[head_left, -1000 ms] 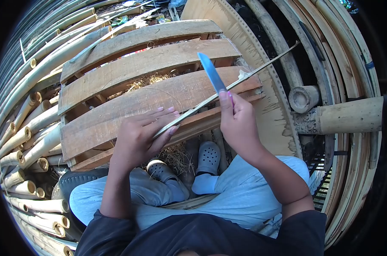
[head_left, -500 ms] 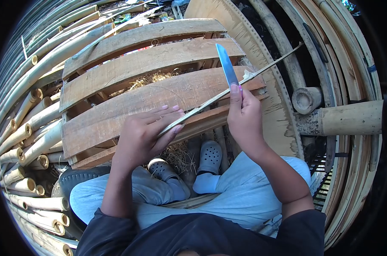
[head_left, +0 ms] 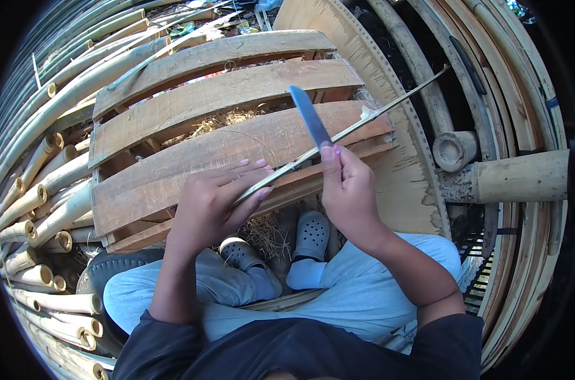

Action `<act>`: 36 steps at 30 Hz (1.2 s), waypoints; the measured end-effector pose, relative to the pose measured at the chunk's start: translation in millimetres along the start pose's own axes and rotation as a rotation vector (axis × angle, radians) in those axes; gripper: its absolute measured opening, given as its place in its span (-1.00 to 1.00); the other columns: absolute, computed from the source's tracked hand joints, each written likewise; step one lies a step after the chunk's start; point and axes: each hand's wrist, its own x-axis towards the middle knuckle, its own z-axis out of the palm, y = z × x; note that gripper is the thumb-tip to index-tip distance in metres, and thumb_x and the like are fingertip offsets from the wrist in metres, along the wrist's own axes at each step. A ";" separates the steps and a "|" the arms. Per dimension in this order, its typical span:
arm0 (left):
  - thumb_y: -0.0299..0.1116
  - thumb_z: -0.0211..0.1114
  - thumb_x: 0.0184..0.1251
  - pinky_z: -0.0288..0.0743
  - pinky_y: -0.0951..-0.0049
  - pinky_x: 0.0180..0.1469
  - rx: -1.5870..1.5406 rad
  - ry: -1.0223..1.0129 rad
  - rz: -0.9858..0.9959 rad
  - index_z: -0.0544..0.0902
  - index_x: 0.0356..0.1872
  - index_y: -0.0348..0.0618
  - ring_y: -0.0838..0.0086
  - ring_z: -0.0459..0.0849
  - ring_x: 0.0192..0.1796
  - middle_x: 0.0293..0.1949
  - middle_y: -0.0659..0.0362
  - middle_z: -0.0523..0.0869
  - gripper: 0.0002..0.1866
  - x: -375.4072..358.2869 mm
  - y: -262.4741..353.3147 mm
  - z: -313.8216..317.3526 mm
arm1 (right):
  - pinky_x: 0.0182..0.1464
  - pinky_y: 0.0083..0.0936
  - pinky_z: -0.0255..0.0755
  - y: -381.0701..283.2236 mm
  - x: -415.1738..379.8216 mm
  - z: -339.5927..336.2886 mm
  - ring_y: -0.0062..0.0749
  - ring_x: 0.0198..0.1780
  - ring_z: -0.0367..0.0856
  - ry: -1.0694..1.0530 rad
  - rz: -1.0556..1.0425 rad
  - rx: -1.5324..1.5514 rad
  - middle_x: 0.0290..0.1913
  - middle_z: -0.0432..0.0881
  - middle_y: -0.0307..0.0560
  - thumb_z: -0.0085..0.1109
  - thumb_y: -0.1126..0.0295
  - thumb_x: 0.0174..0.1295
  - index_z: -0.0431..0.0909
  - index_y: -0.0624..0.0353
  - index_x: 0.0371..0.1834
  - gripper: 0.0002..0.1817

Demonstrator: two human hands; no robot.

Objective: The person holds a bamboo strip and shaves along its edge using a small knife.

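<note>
A thin bamboo strip point(head_left: 398, 101) runs slantwise from my left hand up to the right, with a pale shaving curl partway along it. My left hand point(head_left: 221, 196) is closed on its lower end, thumb below and fingers on top, at the front edge of the slatted wooden table point(head_left: 148, 190). In my right hand point(head_left: 351, 193) is a knife point(head_left: 309, 117), gripped with the thumb near the base of the blade. Its blade points up and to the left and lies against the strip. The knife's handle is hidden in my fist.
Stacked bamboo poles point(head_left: 59, 168) fill the left side. On the right stand a curved wooden board point(head_left: 414, 202), a thick bamboo pole point(head_left: 522, 177) and long bamboo strips point(head_left: 522, 253). Straw-like shavings point(head_left: 227, 119) lie between the slats. My feet in grey clogs point(head_left: 311, 234) are below the table.
My right hand and the knife have moved down and left along the strip toward my left hand. The left hand and strip have stayed nearly still.
</note>
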 end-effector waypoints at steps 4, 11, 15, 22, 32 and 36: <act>-0.40 0.45 0.36 0.68 0.14 0.28 0.063 0.026 0.054 0.78 0.03 -0.20 0.12 0.82 0.12 0.02 0.02 0.85 -0.74 -0.2 -2.7 2.4 | -0.53 -0.30 0.24 -8.0 -21.5 20.9 -0.31 -0.66 0.32 0.051 -0.001 0.045 -0.66 0.40 0.06 0.07 0.25 0.64 0.51 0.34 -0.33 -0.61; -0.44 0.43 0.35 0.64 0.11 0.33 0.052 -0.004 0.038 0.78 0.08 -0.23 0.09 0.81 0.15 0.06 0.00 0.84 -0.70 -0.2 0.2 -0.3 | -0.51 -0.37 0.24 4.5 0.8 7.9 -0.56 -0.60 0.30 0.106 0.084 0.040 -0.64 0.40 -0.08 0.05 0.21 0.65 0.57 0.36 -0.26 -0.60; -0.44 0.44 0.34 0.64 0.12 0.33 0.051 -0.022 0.040 0.77 0.08 -0.23 0.09 0.81 0.14 0.06 0.01 0.84 -0.70 1.4 -0.1 -1.2 | -0.50 -0.37 0.22 3.8 0.1 0.5 -0.57 -0.58 0.24 0.078 0.005 0.018 -0.62 0.37 -0.08 0.05 0.20 0.66 0.54 0.34 -0.29 -0.59; -0.44 0.44 0.34 0.64 0.11 0.34 0.019 0.005 0.021 0.77 0.08 -0.22 0.08 0.82 0.11 0.07 0.01 0.83 -0.69 0.2 -0.1 0.6 | -0.42 -0.28 0.28 -11.4 -11.2 2.8 -0.43 -0.56 0.31 -0.099 0.045 0.023 -0.60 0.39 -0.02 0.00 0.19 0.67 0.49 0.30 -0.27 -0.60; -0.42 0.45 0.35 0.65 0.11 0.33 0.027 -0.004 0.018 0.78 0.08 -0.21 0.06 0.82 0.11 0.07 0.01 0.83 -0.69 -0.6 0.0 -0.9 | -0.45 -0.31 0.20 -1.0 -16.0 0.3 -0.47 -0.54 0.25 -0.156 0.023 0.091 -0.59 0.34 -0.01 -0.03 0.26 0.66 0.46 0.31 -0.28 -0.64; -0.41 0.45 0.35 0.65 0.12 0.32 0.013 0.002 0.013 0.78 0.08 -0.20 0.06 0.82 0.12 0.07 0.01 0.83 -0.70 -1.7 -1.0 -0.6 | -0.43 -0.28 0.22 19.6 7.1 -19.6 -0.41 -0.54 0.24 0.042 0.125 0.072 -0.57 0.35 0.01 -0.03 0.25 0.66 0.47 0.31 -0.27 -0.64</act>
